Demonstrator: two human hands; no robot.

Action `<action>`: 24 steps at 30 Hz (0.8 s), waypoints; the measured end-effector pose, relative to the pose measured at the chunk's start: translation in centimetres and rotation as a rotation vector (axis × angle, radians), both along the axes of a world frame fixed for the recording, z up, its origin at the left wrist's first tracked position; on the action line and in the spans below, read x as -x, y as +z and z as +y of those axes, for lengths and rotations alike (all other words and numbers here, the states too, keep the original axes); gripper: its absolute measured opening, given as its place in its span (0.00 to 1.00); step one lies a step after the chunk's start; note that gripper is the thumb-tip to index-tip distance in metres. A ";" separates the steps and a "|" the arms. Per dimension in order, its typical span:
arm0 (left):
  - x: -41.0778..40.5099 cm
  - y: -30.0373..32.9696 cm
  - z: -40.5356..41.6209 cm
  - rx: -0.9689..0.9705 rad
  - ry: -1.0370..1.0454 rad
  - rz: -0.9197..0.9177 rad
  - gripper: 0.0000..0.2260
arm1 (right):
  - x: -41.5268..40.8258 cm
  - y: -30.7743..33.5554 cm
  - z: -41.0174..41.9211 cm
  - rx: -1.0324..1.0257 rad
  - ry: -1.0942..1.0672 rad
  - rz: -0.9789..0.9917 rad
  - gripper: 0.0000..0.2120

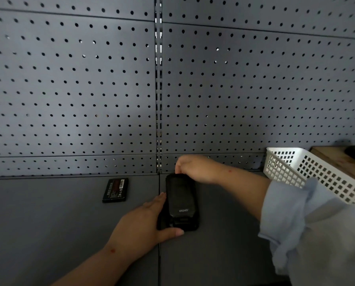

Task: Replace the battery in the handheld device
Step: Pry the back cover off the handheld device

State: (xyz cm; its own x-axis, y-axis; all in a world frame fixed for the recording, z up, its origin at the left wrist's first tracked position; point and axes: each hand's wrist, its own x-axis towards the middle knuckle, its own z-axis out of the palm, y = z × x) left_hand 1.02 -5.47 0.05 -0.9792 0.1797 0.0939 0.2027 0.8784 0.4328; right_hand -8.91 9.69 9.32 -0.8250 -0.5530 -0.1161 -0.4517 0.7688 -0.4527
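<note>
Pegboard (69, 79) behind, grey surface (48, 223): your left hand (143, 226) clamps the device (181, 201); right hand (191, 168) pinches its cover's far edge. Keep it flat w/ even pressure; spare battery (115, 190) lies nearby.

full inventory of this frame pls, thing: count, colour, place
handheld device: 1, black, face down on the shelf near its middle seam
battery: 1, black with a red label, loose on the shelf left of the device
basket: 1, white, perforated, at the right edge
wooden surface: 1, brown, behind the basket, a dark thing on it too dim to name
shelf: 1, grey
pegboard: grey panels, back wall
left hand: 1, steadying the device's left side and near end
right hand: 1, light blue sleeve, fingers at the device's far end
</note>
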 end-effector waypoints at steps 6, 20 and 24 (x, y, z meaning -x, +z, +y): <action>-0.1 0.5 0.1 0.000 -0.018 -0.052 0.54 | 0.0 1.7 3.6 0.411 -0.069 -0.385 0.11; -0.5 0.7 0.5 0.010 0.029 -0.120 0.58 | 0.0 -3.0 13.3 0.159 -0.274 -0.320 0.08; -0.5 0.8 0.5 0.016 0.035 -0.138 0.59 | -0.6 -3.9 12.7 0.066 -0.225 -0.097 0.14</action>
